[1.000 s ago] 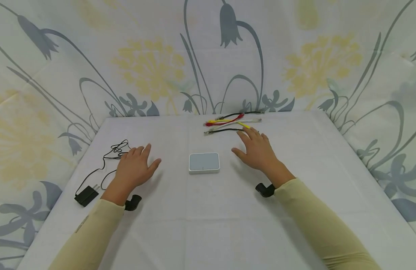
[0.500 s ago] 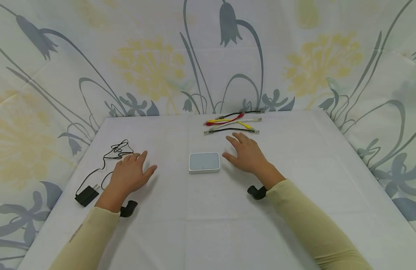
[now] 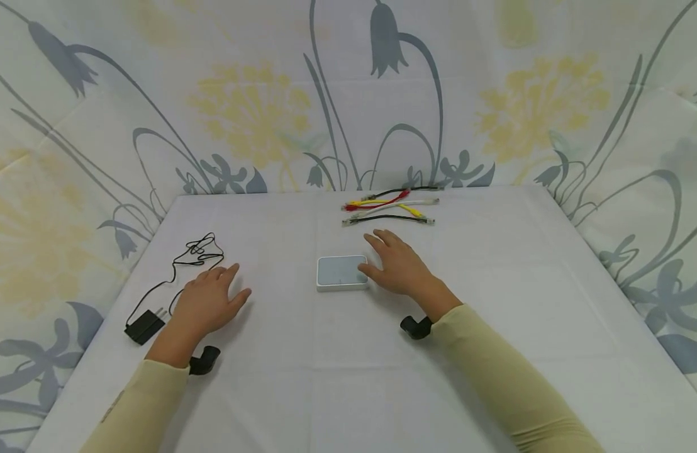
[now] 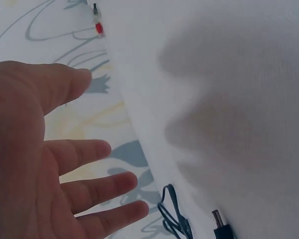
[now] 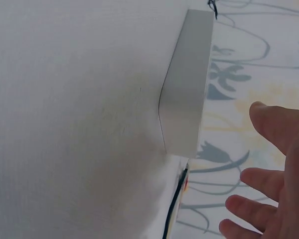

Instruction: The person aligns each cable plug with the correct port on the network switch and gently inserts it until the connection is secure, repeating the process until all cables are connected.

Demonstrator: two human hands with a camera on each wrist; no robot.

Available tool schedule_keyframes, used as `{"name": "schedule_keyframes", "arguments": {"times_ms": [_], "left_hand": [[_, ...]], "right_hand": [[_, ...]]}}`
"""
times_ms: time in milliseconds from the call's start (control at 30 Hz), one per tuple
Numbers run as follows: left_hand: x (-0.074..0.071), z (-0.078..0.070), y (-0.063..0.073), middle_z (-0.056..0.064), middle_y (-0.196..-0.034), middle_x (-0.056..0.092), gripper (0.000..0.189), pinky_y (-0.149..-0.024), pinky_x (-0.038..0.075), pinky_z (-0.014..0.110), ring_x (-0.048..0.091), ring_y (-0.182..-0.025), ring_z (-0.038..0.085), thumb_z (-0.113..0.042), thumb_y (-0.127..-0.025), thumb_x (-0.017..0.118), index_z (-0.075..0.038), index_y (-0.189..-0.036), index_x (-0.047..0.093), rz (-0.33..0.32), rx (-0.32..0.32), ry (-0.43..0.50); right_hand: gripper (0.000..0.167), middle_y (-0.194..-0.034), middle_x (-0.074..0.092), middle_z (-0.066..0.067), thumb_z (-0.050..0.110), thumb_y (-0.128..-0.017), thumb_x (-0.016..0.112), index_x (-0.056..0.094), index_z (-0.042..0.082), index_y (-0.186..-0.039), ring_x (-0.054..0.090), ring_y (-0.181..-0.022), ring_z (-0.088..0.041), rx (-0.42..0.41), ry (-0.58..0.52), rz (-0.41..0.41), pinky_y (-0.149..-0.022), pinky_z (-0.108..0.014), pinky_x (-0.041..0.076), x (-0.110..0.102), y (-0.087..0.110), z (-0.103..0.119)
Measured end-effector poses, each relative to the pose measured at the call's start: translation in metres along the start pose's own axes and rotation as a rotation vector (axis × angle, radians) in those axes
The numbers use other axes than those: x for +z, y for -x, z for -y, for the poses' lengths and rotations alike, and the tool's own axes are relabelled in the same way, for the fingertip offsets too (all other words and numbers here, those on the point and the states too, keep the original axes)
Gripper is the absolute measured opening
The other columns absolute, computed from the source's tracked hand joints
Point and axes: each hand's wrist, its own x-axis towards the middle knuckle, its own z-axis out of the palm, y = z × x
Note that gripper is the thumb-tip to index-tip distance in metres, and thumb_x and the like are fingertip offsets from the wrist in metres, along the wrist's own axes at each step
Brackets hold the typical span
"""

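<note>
A small flat white box with a grey-blue top (image 3: 340,272) lies mid-table. My right hand (image 3: 401,267), fingers spread, hovers at the box's right end; in the head view its thumb overlaps the box's edge. In the right wrist view the box's white side (image 5: 187,84) appears apart from the fingers. Over on the left, my left hand (image 3: 204,303) hovers with spread fingers, holding nothing. A black power adapter (image 3: 145,327) lies beside it, its thin black cord (image 3: 197,259) bunched behind and partly hidden by the hand. The cord's barrel plug (image 4: 223,231) shows in the left wrist view.
Several short network cables lie at the table's back edge: a near black cable (image 3: 390,217), a yellow cable (image 3: 413,211), a red cable (image 3: 394,200), a white cable (image 3: 419,202) and a far black cable. Flower-patterned cloth (image 3: 348,94) hangs behind the white-covered table (image 3: 303,390).
My right hand has moved left and nearer to me, from the cables to the white box. My left hand has drawn back toward me and slightly left. The objects have stayed put.
</note>
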Motion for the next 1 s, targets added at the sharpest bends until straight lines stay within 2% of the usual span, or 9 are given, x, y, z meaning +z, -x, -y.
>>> {"name": "schedule_keyframes", "arguments": {"times_ms": [167,400,733,1000], "left_hand": [[0.000,0.010,0.004,0.030,-0.144,0.041,0.061,-0.100,0.036,0.065,0.039,-0.129,0.052,-0.033,-0.096,0.051,-0.001,-0.146,0.038,0.023,0.009,0.038],[-0.004,0.022,0.009,0.030,-0.145,0.039,0.060,-0.101,0.035,0.065,0.037,-0.131,0.051,-0.028,-0.094,0.052,-0.002,-0.145,0.039,0.083,0.019,0.093],[-0.013,0.034,0.015,0.033,-0.140,0.042,0.061,-0.100,0.037,0.063,0.040,-0.128,0.051,-0.022,-0.089,0.059,0.000,-0.143,0.041,0.130,0.078,0.145],[-0.019,0.042,0.020,0.029,-0.139,0.047,0.065,-0.094,0.043,0.057,0.047,-0.125,0.045,-0.016,-0.084,0.058,-0.002,-0.145,0.040,0.184,0.075,0.195]], "right_hand": [[0.071,-0.158,0.028,-0.010,0.049,-0.094,0.055,0.032,0.016,-0.153,0.023,-0.148,-0.031,-0.006,-0.012,0.021,-0.116,-0.050,0.026,0.005,-0.002,0.003],[0.072,-0.159,0.026,-0.010,0.049,-0.094,0.056,0.031,0.018,-0.153,0.022,-0.148,-0.031,0.002,-0.031,0.053,-0.115,-0.052,0.027,0.007,-0.002,0.007],[0.074,-0.162,0.017,-0.007,0.050,-0.094,0.057,0.027,0.019,-0.155,0.015,-0.150,-0.029,-0.015,-0.074,0.167,-0.117,-0.048,0.025,0.013,-0.005,0.010],[0.075,-0.162,0.018,-0.006,0.050,-0.093,0.057,0.027,0.019,-0.154,0.020,-0.149,-0.027,-0.054,-0.092,0.230,-0.117,-0.046,0.027,0.021,-0.008,0.008]]}}
